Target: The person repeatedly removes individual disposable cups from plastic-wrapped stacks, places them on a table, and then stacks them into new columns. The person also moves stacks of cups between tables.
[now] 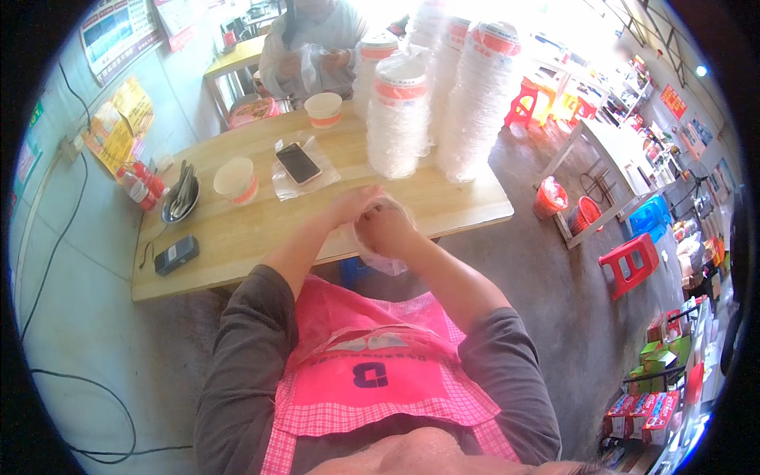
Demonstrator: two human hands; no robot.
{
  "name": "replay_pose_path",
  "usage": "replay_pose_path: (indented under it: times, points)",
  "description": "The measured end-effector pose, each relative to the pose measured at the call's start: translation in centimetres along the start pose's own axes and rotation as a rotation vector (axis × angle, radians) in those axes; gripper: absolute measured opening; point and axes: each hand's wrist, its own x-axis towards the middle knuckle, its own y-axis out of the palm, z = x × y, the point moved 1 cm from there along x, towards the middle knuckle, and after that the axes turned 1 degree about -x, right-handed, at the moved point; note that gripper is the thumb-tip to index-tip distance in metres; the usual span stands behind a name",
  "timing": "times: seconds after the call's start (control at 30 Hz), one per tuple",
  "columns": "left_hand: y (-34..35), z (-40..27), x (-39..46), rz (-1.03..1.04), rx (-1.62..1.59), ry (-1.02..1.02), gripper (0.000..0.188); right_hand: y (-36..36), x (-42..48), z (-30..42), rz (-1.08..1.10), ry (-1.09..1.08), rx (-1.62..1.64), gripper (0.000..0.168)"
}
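Both hands meet over a clear plastic bag [386, 264] at the table's near edge. My left hand [355, 205] lies at the bag's upper left rim, its fingertips largely hidden. My right hand [385, 228] is curled over the bag's mouth, with its fingers inside or against it; their exact hold is unclear. A phone [298, 163] lies on a flat clear plastic bag [326, 172] beyond my hands. One paper bowl [236, 181] stands to the left, another paper bowl [323, 110] farther back. Tall plastic-wrapped stacks of bowls [399, 124] rise at the back right.
A metal bowl of spoons [181, 199], plastic bottles [139, 187] and a dark boxy device [176, 255] occupy the wooden table's [285, 237] left end. Across it sits another person [314, 47] handling thin plastic. A red stool [632, 264] stands on the floor at right.
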Motion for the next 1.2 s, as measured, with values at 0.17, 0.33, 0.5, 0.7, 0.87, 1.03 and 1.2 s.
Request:
replay_pose_path:
  times: [0.17, 0.33, 0.5, 0.7, 0.87, 1.03, 1.2]
  points:
    - [0.8, -1.2, 0.1, 0.233, -0.715, -0.481, 0.063, -2.2, -4.0, 0.9, -0.097, 0.091, 0.081, 0.028]
    - [3.9, 1.4, -2.7, -0.03, -1.188, -0.179, 0.057, -0.5, -4.0, -1.1, -0.279, 0.281, 0.18, 0.026]
    - [6.3, 0.9, -6.2, -0.406, -0.984, -0.062, 0.05, -1.7, -4.1, -0.5, -0.185, 0.272, 0.181, 0.025]
    - [4.3, -2.0, -8.2, -0.247, -0.652, -0.224, 0.071, -2.4, -3.9, 1.6, -0.177, 0.2, 0.114, 0.024]
    - [3.2, -2.6, -9.8, -0.157, -1.005, -0.226, 0.074, -3.2, -4.0, 2.2, -0.178, 0.139, 0.085, 0.021]
    - [4.2, -1.9, -11.3, -0.276, -0.942, -0.062, 0.073, -5.0, -4.5, 3.5, 0.052, 0.29, 0.101, 0.024]
    - [5.1, -1.2, -11.6, -0.391, -0.458, 0.046, 0.071, -4.9, -5.5, 3.9, 0.015, 0.089, 0.248, 0.022]
